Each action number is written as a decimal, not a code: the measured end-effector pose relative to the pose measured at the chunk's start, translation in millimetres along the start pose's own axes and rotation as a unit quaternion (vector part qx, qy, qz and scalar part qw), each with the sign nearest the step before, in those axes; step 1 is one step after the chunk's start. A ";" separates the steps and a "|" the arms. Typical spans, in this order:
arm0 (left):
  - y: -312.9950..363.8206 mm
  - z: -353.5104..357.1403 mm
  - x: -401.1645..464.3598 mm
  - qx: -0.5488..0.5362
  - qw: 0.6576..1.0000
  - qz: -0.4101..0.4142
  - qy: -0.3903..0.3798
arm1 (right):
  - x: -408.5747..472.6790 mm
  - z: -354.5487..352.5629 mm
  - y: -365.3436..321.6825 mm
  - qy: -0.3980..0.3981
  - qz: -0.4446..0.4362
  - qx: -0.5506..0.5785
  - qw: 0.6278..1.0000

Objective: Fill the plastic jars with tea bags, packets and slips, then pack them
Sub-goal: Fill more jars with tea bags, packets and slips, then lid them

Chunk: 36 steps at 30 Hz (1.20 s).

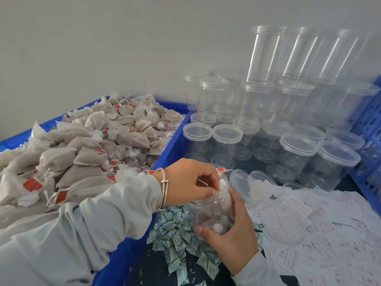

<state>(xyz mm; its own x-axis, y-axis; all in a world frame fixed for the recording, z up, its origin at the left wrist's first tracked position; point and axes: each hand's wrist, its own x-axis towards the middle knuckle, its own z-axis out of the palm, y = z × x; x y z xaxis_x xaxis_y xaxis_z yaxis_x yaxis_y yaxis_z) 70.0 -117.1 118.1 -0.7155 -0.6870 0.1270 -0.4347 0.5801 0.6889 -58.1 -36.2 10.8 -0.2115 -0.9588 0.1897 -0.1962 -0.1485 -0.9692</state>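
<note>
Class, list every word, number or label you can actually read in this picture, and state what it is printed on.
No text here is legible.
Red tags on the tea bags: print too small to read.
Green-and-white packets: markings blurred.
White slips with red print: boxes and characters show, but unreadable.
Plastic jars: no labels visible.

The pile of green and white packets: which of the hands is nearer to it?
Right. The right hand grips the open jar directly over the packets. The left hand is higher, at the jar's mouth, pinching a tea bag.
</note>
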 end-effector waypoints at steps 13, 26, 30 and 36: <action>-55.0 -83.1 1.3 0.219 0.922 -0.229 0.224 | -2.5 -3.6 -0.1 -0.029 0.017 -0.032 0.999; -77.8 -73.4 5.2 0.420 0.817 -0.341 -0.199 | -3.3 -4.2 -1.1 -0.033 0.028 -0.030 0.999; -78.7 -71.5 8.2 0.426 0.810 -0.370 -0.159 | -2.7 -4.0 0.2 -0.036 0.029 -0.028 0.999; -72.9 -73.3 7.6 0.409 0.823 -0.383 -0.091 | -2.3 -4.5 2.7 -0.038 0.027 -0.023 0.999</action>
<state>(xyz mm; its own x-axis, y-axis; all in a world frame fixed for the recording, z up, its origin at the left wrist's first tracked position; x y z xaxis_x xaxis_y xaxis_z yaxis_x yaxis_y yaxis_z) 136.4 -196.7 121.2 -0.0977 -0.9545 -0.2816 -0.9663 0.1588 -0.2029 -62.5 -33.3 8.4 -0.1499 -0.9810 0.1232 -0.2307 -0.0865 -0.9692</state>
